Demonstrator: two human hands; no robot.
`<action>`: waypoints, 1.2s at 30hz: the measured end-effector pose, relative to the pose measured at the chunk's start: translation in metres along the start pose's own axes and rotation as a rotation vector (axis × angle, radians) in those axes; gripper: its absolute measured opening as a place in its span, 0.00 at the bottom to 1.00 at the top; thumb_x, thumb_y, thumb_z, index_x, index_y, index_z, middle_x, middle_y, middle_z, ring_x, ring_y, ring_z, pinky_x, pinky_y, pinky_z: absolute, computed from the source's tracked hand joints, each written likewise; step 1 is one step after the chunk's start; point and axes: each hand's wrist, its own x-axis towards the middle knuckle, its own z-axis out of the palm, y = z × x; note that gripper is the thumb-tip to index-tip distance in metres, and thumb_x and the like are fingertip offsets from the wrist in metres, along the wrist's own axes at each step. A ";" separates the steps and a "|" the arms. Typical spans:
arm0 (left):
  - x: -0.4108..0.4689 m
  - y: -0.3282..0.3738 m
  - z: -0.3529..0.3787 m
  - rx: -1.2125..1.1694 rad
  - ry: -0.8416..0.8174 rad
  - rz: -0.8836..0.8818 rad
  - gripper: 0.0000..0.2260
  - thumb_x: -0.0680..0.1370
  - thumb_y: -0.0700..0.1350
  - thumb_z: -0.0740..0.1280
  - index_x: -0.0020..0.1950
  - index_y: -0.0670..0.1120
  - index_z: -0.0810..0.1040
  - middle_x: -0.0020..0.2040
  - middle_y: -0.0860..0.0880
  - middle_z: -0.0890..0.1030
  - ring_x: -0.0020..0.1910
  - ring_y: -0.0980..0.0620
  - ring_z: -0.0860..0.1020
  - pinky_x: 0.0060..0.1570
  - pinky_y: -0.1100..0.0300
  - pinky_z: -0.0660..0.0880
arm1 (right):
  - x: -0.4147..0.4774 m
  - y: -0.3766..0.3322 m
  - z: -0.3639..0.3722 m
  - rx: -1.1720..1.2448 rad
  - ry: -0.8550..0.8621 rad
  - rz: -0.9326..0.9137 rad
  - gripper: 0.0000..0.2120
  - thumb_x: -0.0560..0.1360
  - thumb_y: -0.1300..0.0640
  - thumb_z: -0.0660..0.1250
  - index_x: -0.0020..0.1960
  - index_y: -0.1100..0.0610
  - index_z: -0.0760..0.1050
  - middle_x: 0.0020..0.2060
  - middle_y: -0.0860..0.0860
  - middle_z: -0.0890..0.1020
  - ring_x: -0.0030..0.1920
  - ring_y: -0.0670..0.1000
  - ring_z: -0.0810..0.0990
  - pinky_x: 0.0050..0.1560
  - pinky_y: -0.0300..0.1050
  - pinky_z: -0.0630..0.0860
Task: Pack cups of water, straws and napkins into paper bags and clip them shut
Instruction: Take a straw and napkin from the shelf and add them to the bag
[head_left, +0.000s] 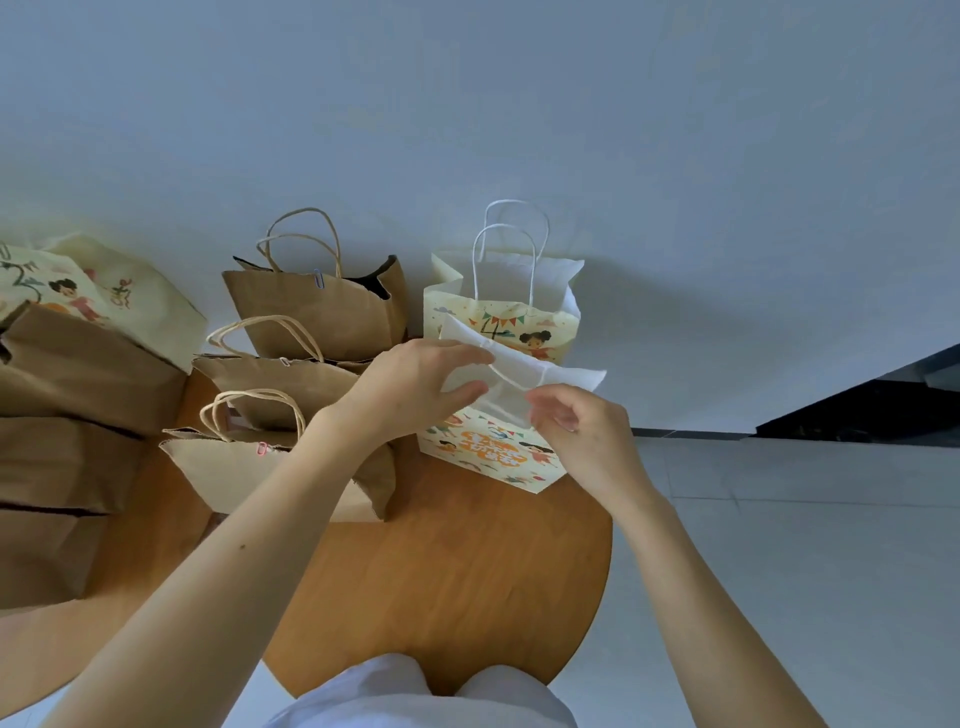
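Observation:
A cream printed paper bag (485, 457) stands near the right edge of the round wooden table (467, 582), its white top folded over. My left hand (415, 387) holds the folded top between thumb and fingers from the left. My right hand (576, 426) pinches the same top at its near right side; whether it holds a clip I cannot tell. Behind it stands a second cream printed bag (519, 317) with white handles up. Cups, straws and napkins are not visible.
Three brown paper bags (311, 312) (275, 374) (234, 473) with clips on their tops stand in a row at left of centre. More brown bags (62, 415) and a cream printed bag (104, 291) lie at far left. White wall behind, grey floor at right.

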 end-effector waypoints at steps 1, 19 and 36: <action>-0.005 0.005 -0.003 -0.016 0.037 0.001 0.15 0.78 0.51 0.63 0.65 0.53 0.75 0.62 0.52 0.78 0.54 0.51 0.77 0.52 0.53 0.75 | -0.005 -0.005 -0.004 -0.004 0.015 -0.024 0.10 0.75 0.61 0.67 0.56 0.55 0.79 0.51 0.47 0.82 0.49 0.39 0.77 0.49 0.22 0.69; -0.219 -0.025 -0.033 -0.029 0.195 -0.359 0.12 0.77 0.49 0.66 0.60 0.52 0.78 0.51 0.53 0.81 0.50 0.54 0.78 0.53 0.54 0.75 | -0.094 -0.099 0.106 -0.094 -0.218 -0.430 0.10 0.74 0.58 0.68 0.55 0.54 0.79 0.48 0.45 0.80 0.48 0.42 0.76 0.51 0.34 0.74; -0.678 -0.199 -0.136 -0.064 0.603 -0.999 0.12 0.78 0.46 0.65 0.61 0.52 0.78 0.53 0.62 0.76 0.49 0.62 0.74 0.51 0.69 0.68 | -0.266 -0.358 0.484 -0.104 -0.745 -0.836 0.08 0.74 0.57 0.68 0.53 0.52 0.80 0.49 0.46 0.81 0.49 0.48 0.78 0.52 0.42 0.75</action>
